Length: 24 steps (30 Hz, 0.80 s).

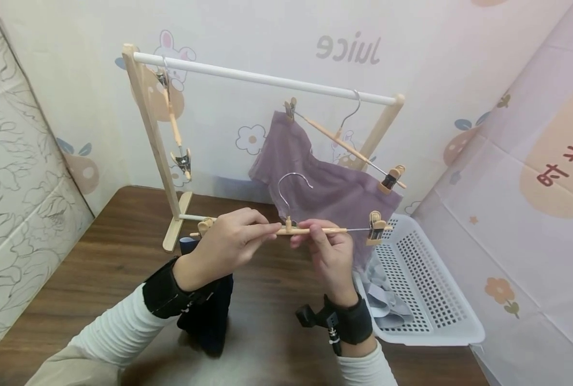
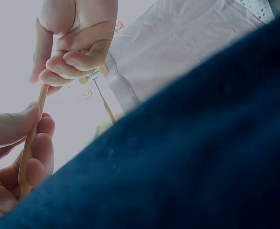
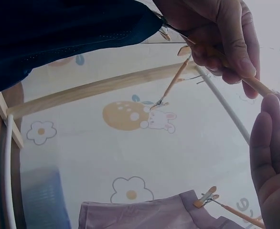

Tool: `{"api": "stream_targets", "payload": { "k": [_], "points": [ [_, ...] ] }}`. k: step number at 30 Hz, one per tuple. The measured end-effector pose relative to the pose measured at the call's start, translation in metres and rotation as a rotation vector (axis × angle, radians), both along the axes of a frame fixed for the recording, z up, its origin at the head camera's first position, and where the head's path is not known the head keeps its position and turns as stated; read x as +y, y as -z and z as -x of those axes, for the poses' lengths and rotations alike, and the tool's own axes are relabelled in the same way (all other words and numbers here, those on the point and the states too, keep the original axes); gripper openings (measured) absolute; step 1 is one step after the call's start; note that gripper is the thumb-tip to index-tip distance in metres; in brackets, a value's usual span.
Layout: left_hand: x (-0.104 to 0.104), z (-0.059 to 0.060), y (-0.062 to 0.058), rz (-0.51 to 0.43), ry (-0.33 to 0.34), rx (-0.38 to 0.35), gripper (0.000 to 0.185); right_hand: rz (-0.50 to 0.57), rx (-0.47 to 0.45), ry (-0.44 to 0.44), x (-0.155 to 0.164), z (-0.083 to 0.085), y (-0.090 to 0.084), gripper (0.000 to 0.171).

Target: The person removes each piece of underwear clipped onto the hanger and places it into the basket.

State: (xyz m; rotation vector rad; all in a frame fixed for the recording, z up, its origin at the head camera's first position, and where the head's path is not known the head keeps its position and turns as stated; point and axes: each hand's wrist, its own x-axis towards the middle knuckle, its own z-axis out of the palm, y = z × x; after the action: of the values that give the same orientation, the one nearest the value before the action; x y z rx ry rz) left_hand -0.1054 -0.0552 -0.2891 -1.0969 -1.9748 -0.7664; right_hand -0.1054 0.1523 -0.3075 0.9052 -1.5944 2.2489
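Observation:
A clip hanger [image 1: 296, 231] with a wooden bar and metal hook is held level in front of the rack. My left hand [image 1: 233, 238] grips the bar left of the hook, and my right hand [image 1: 327, 254] pinches it to the right. From the hanger's left end hangs a dark blue garment [image 1: 206, 316], partly hidden behind the left wrist; its kind cannot be told. It fills much of the left wrist view as dark cloth [image 2: 188, 152]. The hanger's right clip [image 1: 376, 229] shows nothing in its grip.
Behind stands a wooden rack with a white rail [image 1: 267, 79]. On it hang a bare clip hanger [image 1: 172, 118] at left and another with a mauve garment [image 1: 325, 174]. A white plastic basket [image 1: 452, 300] holding grey cloth [image 1: 385, 303] stands at right on the brown table [image 1: 98, 268].

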Motion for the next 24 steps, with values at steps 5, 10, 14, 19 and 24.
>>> {"api": "stream_targets", "payload": {
  "k": [5,10,14,19,24],
  "points": [
    [0.0,-0.002,-0.002,-0.005,0.011,0.005,0.022,-0.035,0.031,-0.018,0.003,-0.001,-0.002,0.021],
    [0.002,-0.004,-0.006,-0.01,0.029,0.023,0.021,-0.044,0.03,-0.028,0.006,-0.003,-0.005,0.02],
    [0.004,-0.003,-0.008,-0.009,0.042,0.028,0.019,-0.048,0.037,-0.023,0.009,-0.003,-0.008,0.02],
    [0.007,-0.002,-0.008,0.0,0.046,0.031,0.018,-0.071,0.028,0.001,0.012,-0.005,-0.009,0.02],
    [0.005,-0.003,-0.004,0.004,0.047,0.029,0.02,-0.088,0.014,-0.015,0.013,-0.008,-0.008,0.02]
  ]
}}
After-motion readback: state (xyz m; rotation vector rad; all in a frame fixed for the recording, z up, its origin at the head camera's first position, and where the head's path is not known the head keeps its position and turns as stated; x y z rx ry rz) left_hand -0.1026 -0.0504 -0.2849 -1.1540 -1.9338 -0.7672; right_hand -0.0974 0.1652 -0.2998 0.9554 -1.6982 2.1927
